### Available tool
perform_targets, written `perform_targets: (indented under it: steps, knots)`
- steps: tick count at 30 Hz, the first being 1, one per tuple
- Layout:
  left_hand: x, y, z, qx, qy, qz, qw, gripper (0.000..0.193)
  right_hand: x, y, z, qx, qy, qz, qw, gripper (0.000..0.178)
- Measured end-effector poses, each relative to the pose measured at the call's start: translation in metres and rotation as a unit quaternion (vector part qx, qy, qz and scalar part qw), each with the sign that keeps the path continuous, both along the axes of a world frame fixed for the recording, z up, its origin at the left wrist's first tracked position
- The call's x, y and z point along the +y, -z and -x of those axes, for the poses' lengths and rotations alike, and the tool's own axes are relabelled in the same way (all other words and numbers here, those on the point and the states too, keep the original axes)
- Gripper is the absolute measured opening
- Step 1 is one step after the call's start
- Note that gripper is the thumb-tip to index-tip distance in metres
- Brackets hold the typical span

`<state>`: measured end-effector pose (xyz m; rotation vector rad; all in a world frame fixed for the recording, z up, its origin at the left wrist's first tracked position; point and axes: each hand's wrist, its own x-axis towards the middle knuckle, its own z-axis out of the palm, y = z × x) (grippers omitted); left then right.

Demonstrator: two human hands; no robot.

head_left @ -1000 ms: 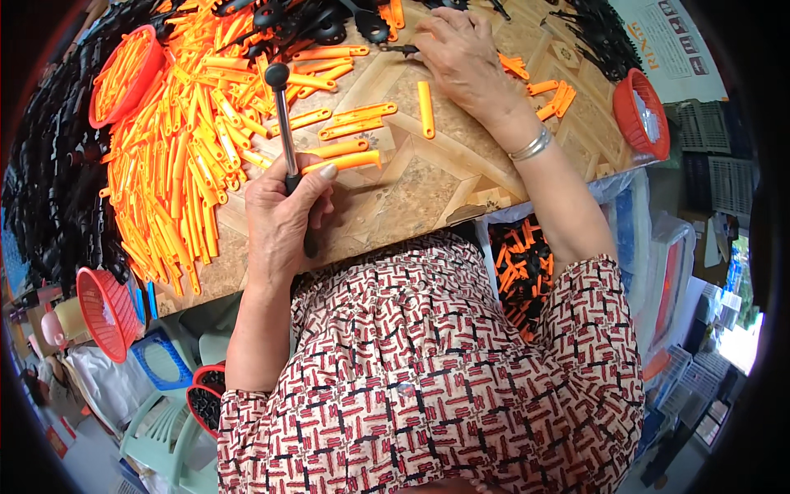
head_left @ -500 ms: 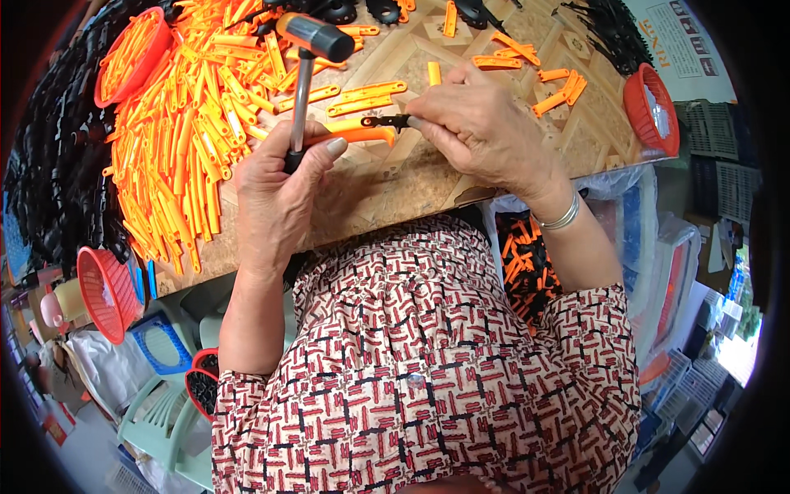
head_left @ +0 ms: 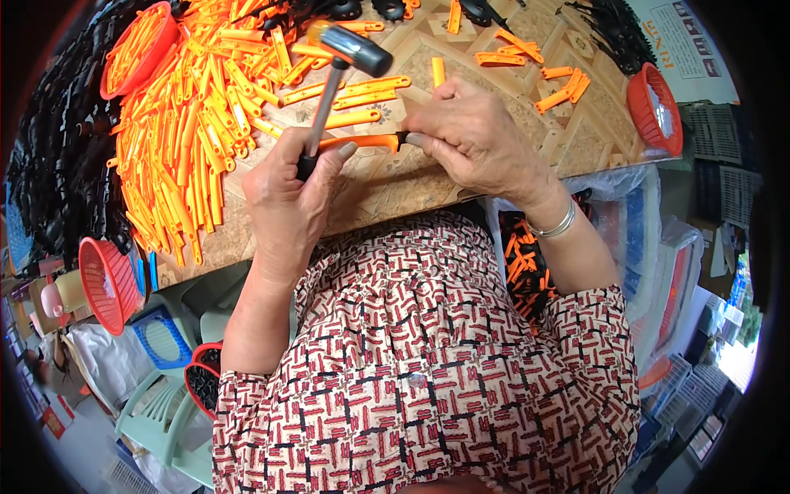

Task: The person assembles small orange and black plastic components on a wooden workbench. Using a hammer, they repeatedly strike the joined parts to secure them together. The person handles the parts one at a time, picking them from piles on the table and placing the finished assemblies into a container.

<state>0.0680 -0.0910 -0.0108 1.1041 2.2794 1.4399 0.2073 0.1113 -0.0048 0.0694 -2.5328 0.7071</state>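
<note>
My left hand point(head_left: 288, 185) is closed around a small mallet point(head_left: 327, 105), its orange-and-black head raised to the upper right. Pinched by the same thumb and fingers is an orange plastic handle point(head_left: 374, 141), pointing right. At its right end a short black part point(head_left: 402, 140) shows, and the fingertips of my right hand point(head_left: 485, 140) close on it. Most of that black part is hidden by the handle and fingers. Another orange piece point(head_left: 438, 71) stands out just beyond my right fingers; whether they hold it, I cannot tell. Several loose orange handles point(head_left: 370, 86) lie just beyond.
A large heap of orange handles point(head_left: 185, 156) covers the table's left, beside a pile of black parts point(head_left: 62, 156). Red baskets sit at the far left point(head_left: 169, 49) and right edge point(head_left: 654, 111). Below the table's right edge, a bag point(head_left: 527, 263) holds orange-and-black pieces.
The black part, earlier in plain sight above the orange handle, has come down to the handle's right end, mostly covered. My left hand and the mallet have shifted right, the mallet leaning further.
</note>
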Motion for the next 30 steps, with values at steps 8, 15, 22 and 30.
perform_targets:
  steps: [8, 15, 22, 30]
  knots:
    - [0.003, -0.009, -0.007, 0.163, 0.003, 0.0, 0.987, 0.018, -0.02, 0.018, 0.0, 0.034, 0.052, 0.077, 0.995, 0.022]
    - [-0.001, -0.007, -0.007, 0.235, 0.005, 0.002, 0.972, 0.014, -0.038, 0.011, 0.002, 0.073, 0.09, -0.045, 0.992, 0.025]
    - [-0.015, -0.008, -0.002, 0.159, 0.066, 0.017, 0.985, 0.014, -0.029, 0.009, -0.008, 0.002, 0.021, -0.006, 1.0, 0.012]
    - [-0.021, -0.008, -0.001, 0.165, 0.105, 0.056, 0.979, 0.018, -0.024, 0.019, -0.017, -0.082, -0.002, 0.15, 0.985, 0.011]
